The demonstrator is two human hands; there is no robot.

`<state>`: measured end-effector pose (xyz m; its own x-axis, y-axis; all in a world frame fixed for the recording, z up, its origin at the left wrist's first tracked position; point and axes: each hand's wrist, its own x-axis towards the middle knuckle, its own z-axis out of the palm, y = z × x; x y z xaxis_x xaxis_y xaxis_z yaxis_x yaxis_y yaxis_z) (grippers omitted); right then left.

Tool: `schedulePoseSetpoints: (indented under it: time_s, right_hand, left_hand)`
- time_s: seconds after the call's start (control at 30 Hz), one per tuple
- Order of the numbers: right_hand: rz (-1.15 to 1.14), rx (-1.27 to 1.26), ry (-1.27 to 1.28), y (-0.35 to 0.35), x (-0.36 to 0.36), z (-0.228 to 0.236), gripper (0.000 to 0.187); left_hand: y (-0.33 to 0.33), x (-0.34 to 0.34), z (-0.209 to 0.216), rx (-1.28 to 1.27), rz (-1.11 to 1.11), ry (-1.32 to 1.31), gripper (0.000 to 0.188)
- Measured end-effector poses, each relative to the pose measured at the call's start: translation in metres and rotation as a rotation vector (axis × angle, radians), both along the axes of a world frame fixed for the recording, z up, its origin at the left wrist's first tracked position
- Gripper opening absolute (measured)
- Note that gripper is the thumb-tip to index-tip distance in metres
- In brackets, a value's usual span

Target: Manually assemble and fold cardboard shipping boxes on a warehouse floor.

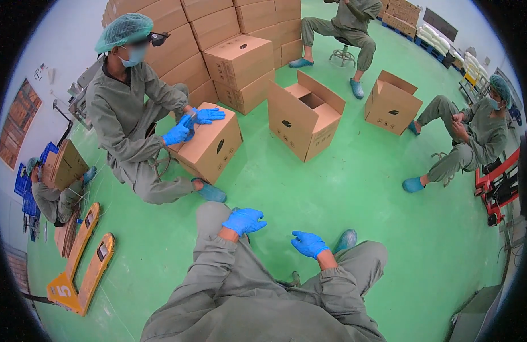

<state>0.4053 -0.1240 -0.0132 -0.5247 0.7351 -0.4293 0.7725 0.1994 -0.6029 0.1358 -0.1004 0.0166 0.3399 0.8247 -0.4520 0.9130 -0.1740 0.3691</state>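
Blue gloves cover both my hands, which hang over my knees with nothing in them. My left hand (244,221) is above my left knee, its fingers stretched toward the right. Near my right knee, my right hand (310,244) points its fingers to the left, with a gap between the two hands. Ahead of them on the floor stands a brown carton (300,128) with its top flaps raised. To the left, a seated co-worker in blue gloves presses on the top of a closed carton (215,145); a small tool seems to be in one glove.
Stacked cartons (240,60) rise at the back. Another carton with raised flaps (392,105) stands right of centre, near a seated person. A yellow pallet jack (84,268) lies at the left, a red one (497,191) at the right. Green floor (332,188) lies between.
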Motion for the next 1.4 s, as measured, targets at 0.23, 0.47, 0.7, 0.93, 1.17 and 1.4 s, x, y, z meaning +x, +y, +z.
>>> schedulePoseSetpoints:
  time_s: [0.23, 0.47, 0.7, 0.93, 1.17, 1.4]
  right_hand:
    - [0.012, 0.025, 0.004, 0.000, -0.001, -0.007, 0.048]
    - [-0.003, 0.040, 0.005, 0.001, 0.004, -0.012, 0.048]
    - [-0.005, 0.003, -0.021, -0.001, 0.000, -0.007, 0.047]
    - [0.018, 0.048, -0.015, 0.002, 0.001, -0.009, 0.049]
    - [0.012, -0.007, -0.018, -0.002, -0.001, -0.008, 0.049]
    - [0.017, -0.022, -0.061, 0.001, -0.005, -0.001, 0.049]
  left_hand:
    - [0.002, -0.001, -0.004, -0.016, 0.025, -0.004, 0.049]
    - [0.002, 0.004, 0.008, 0.014, 0.029, -0.005, 0.047]
    - [0.001, -0.001, -0.012, 0.024, 0.002, -0.023, 0.046]
    - [0.000, 0.002, 0.006, 0.029, 0.016, -0.022, 0.046]
    - [-0.006, 0.009, -0.009, 0.084, -0.022, -0.012, 0.042]
    - [-0.023, 0.037, -0.040, -0.057, -0.316, 0.012, 0.039]
